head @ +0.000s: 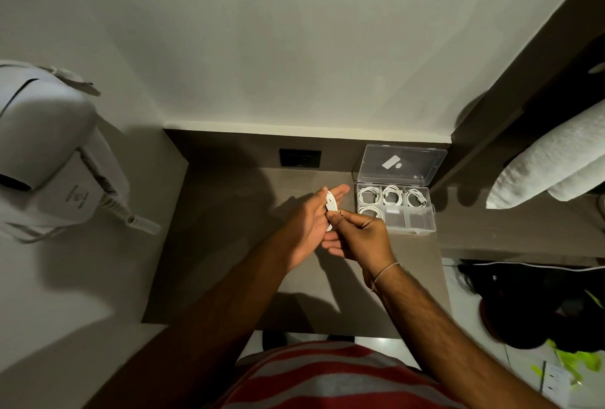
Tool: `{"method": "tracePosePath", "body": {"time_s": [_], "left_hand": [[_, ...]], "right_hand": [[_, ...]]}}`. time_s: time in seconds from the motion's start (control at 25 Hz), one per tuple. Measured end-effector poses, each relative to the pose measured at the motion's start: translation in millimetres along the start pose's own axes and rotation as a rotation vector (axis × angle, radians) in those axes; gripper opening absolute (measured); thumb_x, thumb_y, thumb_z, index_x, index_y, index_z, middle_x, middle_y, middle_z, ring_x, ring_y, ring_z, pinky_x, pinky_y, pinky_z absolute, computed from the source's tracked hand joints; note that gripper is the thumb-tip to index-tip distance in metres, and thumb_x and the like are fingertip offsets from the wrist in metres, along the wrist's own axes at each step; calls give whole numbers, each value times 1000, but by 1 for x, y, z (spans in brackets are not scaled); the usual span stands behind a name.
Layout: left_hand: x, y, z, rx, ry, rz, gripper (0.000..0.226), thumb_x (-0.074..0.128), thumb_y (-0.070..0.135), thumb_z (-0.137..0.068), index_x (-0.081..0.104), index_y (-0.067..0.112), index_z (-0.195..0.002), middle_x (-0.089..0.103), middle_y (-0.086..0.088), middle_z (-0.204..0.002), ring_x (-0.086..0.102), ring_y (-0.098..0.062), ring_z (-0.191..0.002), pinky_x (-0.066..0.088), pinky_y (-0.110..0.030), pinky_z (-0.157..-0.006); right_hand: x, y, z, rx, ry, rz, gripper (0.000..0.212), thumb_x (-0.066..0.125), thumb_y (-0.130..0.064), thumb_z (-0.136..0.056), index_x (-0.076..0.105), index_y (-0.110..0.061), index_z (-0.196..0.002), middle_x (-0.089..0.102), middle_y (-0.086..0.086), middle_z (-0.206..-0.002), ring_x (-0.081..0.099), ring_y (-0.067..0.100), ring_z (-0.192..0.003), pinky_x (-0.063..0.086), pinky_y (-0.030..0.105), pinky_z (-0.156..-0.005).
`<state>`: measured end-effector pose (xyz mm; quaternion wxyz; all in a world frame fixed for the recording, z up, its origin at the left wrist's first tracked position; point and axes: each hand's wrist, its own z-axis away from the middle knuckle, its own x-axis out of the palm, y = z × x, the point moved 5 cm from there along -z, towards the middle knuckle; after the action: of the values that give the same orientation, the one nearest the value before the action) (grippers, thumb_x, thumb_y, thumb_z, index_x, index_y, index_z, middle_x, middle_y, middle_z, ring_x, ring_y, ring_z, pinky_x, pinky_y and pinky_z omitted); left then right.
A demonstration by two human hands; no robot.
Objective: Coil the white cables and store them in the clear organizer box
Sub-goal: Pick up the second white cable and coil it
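A white cable (330, 201) is wound into a coil around the fingers of my left hand (312, 220), held above the brown desk. My right hand (363, 235) pinches the cable's end at the coil's lower edge. Just to the right stands the clear organizer box (431, 212) with its lid (402, 163) tipped up against the wall. Three coiled white cables fill its back row (393, 195), and another coil (371, 212) lies in the front left compartment. The other front compartments look bare.
A black wall socket (300, 157) sits behind the desk (229, 245). A white wall-mounted hair dryer (49, 146) with a curly cord hangs at left. Rolled white towels (550, 166) rest on a shelf at right. A dark bag (540, 304) lies on the floor at lower right.
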<state>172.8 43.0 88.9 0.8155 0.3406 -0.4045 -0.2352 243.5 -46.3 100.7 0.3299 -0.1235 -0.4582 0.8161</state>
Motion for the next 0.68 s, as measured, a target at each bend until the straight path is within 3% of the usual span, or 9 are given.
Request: {"method": "tracePosePath", "body": {"time_s": [0.08,0.2,0.24,0.36,0.48,0.56,0.6,0.68], "left_hand": [[-3,-5,-4,30,53,-6,58,20,45,-115,35,15,-163,25,1,-175,44,0,-146,41,-17,-102],[-1,-3,-8,23,25,-33,58,20,46,-115,32,17,-164,22,5,-175,55,12,-131,51,-16,-94],[-1,-1,-8,19,18,-18,58,20,45,-115,30,16,-165,21,4,-175,53,10,-135,50,-19,-98],[-3,4,-8,23,21,83,58,20,41,-116,23,10,-165,17,-4,-177,17,-13,-162,29,-28,-117],[-4,6,-12,44,25,47,59,17,40,-117,21,8,-166,17,-7,-177,12,-18,-164,17,-32,-129],[-2,8,-13,74,41,38,60,16,41,-117,20,6,-166,16,-9,-177,13,-19,-164,15,-32,-131],[0,10,-13,104,49,34,62,18,43,-116,20,6,-165,17,-8,-177,14,-19,-164,17,-30,-129],[1,15,-14,157,38,48,68,24,50,-110,25,9,-165,19,-6,-176,18,-15,-163,25,-26,-125]], "right_hand": [[1,5,-3,74,-19,-21,14,75,-26,-97,82,-18,-107,78,18,-72,78,22,-59,65,28,-58],[-1,7,-9,50,19,-42,16,76,-21,-96,82,-12,-108,79,15,-72,78,21,-62,64,26,-59],[-2,6,-11,29,45,-50,15,77,-19,-95,82,-11,-107,79,13,-74,77,20,-65,64,24,-59],[-5,3,-17,6,87,-102,11,81,-13,-90,84,-11,-100,78,12,-82,71,20,-77,65,25,-68],[-6,-3,-17,-76,72,-72,10,82,-10,-89,86,-12,-98,76,5,-73,66,17,-76,59,36,-79],[-7,-10,-19,-203,61,26,17,81,-6,-89,83,-5,-106,82,9,-95,68,15,-112,51,38,-101],[-7,-13,-20,-251,65,73,20,81,-5,-89,82,-3,-109,81,9,-111,58,11,-132,47,36,-110],[-7,-17,-22,-221,45,50,21,80,-9,-90,82,-7,-111,75,4,-126,51,9,-141,51,41,-111]]}}
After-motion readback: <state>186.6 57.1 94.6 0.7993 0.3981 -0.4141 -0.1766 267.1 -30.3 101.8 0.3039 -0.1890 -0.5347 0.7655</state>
